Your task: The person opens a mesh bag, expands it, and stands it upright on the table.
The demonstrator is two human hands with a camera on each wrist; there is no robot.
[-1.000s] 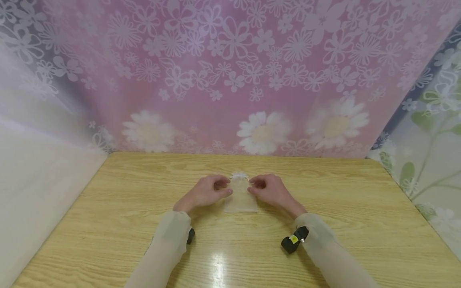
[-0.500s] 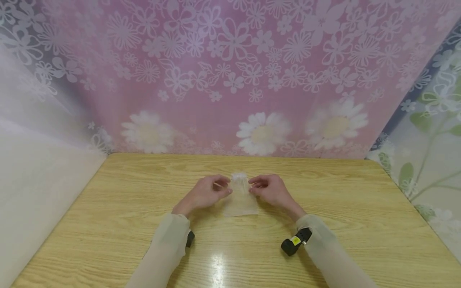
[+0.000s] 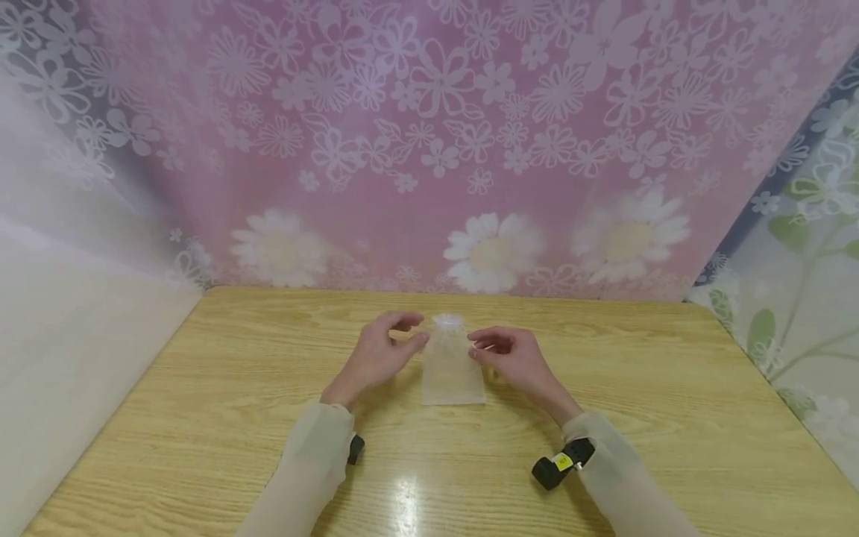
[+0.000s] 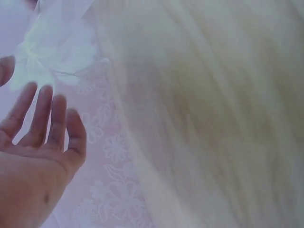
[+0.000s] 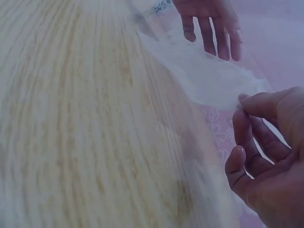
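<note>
Okay, my left grip (image 3: 377,352) just shifted toward 12, fingers apart, holding nothing; my right grip (image 3: 513,358) pinches the sheer white gathered-neck fabric pouch (image 3: 452,373) at 2 o'clock, mid wood-grain counter (image 3: 483,462). Probably only the right steadies it.

Bag: seen over the table's middle, toward its far edge, top end turned to the curtain; whether it is laid down or held just above cannot be told (image 3: 452,377).
Table: spread out on every side of the bag (image 3: 201,418).
Left hand: placed just left of the bag, near its upper half; contact cannot be told (image 3: 382,350).
Right hand: placed at the right of the bag, whose upper edge is pinched (image 3: 518,358).
Sleeves: set before the bag, one on each side (image 3: 298,462).
Wrist camera: mounted at the right sleeve's cuff, before the bag and to its right (image 3: 550,473).
Curtain: hung behind the bag, beyond the table's far edge (image 3: 389,231).
Side cloths: hung well apart from the bag, left and right (image 3: 80,313).
</note>
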